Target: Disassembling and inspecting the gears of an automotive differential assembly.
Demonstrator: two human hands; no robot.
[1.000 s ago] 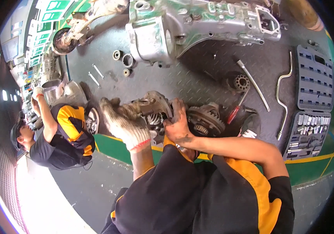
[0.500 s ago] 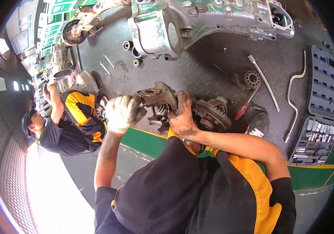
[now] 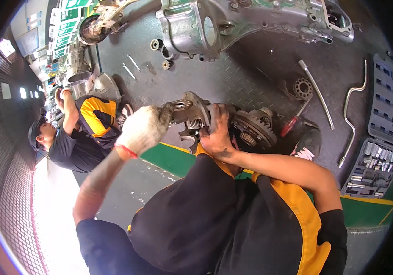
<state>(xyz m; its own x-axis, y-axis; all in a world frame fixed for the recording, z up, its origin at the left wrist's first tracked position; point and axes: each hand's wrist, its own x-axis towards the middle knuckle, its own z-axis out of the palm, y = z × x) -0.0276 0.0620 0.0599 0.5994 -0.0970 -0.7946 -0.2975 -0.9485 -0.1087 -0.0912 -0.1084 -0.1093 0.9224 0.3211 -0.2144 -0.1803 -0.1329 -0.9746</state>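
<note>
Low in front of me is a grimy metal gear housing (image 3: pixel 191 106), with a flange and a gear with slanted teeth showing inside it. My left hand (image 3: pixel 142 130), in a white knitted glove with greyed fingers, is closed at the housing's left end; the palm side is hidden. Bare and smudged, my right hand (image 3: pixel 216 133) grips the flange from the right, thumb toward the gear. Just right of that hand sits a dark ring gear assembly (image 3: pixel 255 127). A curved metal piece (image 3: pixel 187 138) lies below the housing.
A large gearbox casing (image 3: pixel 189 30) spans the far side. Small gears (image 3: pixel 166 65) and two spanners (image 3: pixel 130 71) lie far left. Rightward are a bearing cage (image 3: pixel 303 88), red-handled screwdriver (image 3: pixel 290 124), long bar (image 3: pixel 315 94), cranked brace (image 3: pixel 347 110) and socket case (image 3: pixel 350 191). Another person (image 3: pixel 66 142) crouches left.
My left hand has shifted a little left and rolled over, and its forearm has swung outward to the left. My right hand keeps its grip on the housing. The whole view has shifted slightly.
</note>
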